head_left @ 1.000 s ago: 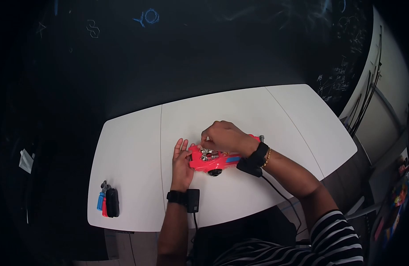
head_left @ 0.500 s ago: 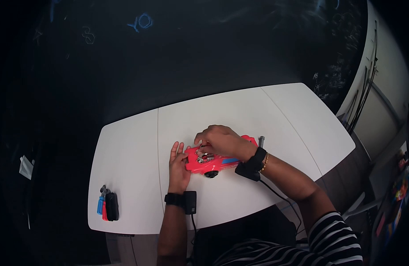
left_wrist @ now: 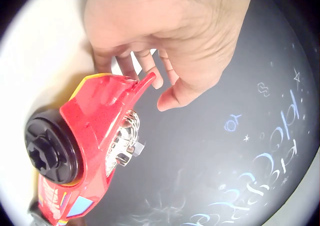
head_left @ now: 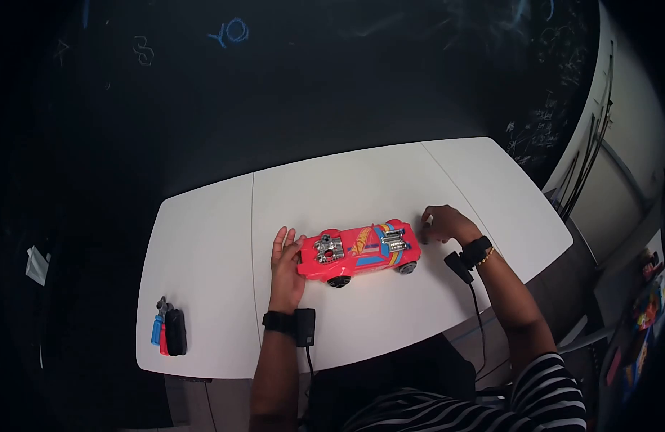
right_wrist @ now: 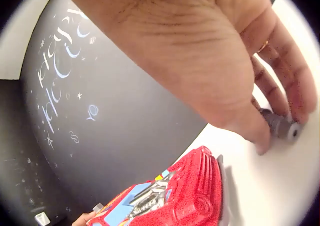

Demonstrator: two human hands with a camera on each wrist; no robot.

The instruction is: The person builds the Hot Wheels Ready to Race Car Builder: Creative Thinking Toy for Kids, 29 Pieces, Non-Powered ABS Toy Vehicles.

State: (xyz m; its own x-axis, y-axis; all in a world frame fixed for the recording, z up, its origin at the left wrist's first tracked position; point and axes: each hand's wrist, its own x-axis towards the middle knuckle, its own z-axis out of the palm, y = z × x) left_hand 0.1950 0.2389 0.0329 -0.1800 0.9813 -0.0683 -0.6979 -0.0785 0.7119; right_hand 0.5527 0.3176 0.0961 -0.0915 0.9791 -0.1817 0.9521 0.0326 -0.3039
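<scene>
A red toy car with blue and yellow decals stands on its wheels on the white table. On its left end is a chrome engine piece, from which a small light-grey peg sticks up. My left hand rests at the car's left end, fingers extended and thumb near the tip of the body. Past the other end, my right hand pinches a short grey cylindrical piece between thumb and fingers, close over the tabletop; the fingers partly cover it.
At the table's left lie a blue-handled tool, a red-handled tool and a black case. Both wrists carry cabled cameras. Behind the table rises a chalkboard with chalk drawings.
My right hand has left the car's engine end and moved right to the grey cylindrical piece, which it now holds. The small peg now shows on the engine. The left hand stays beside the car.
</scene>
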